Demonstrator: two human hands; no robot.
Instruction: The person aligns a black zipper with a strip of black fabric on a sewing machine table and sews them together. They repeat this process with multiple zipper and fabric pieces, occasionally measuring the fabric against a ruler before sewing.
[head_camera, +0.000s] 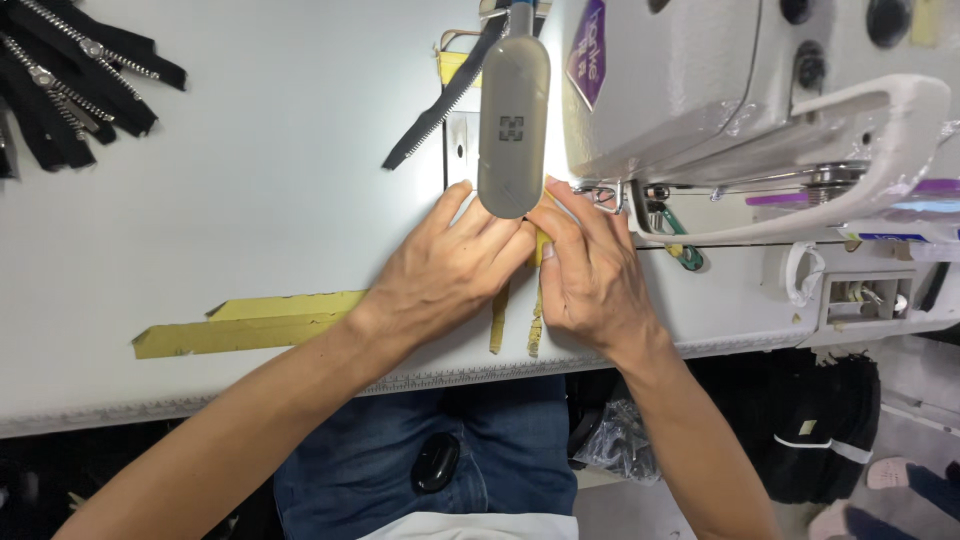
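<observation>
My left hand (450, 268) and my right hand (590, 272) lie side by side on the white sewing table (250, 200), fingers pressed down on narrow yellow fabric strips (535, 325) just in front of the sewing machine (720, 90). The strips' frayed ends trail out below my hands toward the table's front edge. A grey oblong lamp head (513, 125) hangs over my fingertips and hides the needle area. Whether the fingers pinch the fabric or only press it flat is hard to tell.
Long yellow fabric strips (250, 322) lie left of my left wrist. A black zipper piece (440, 105) rests by the lamp, and a pile of black zippers (70, 80) sits at the far left corner. Black bundles (820, 430) hang under the table at right.
</observation>
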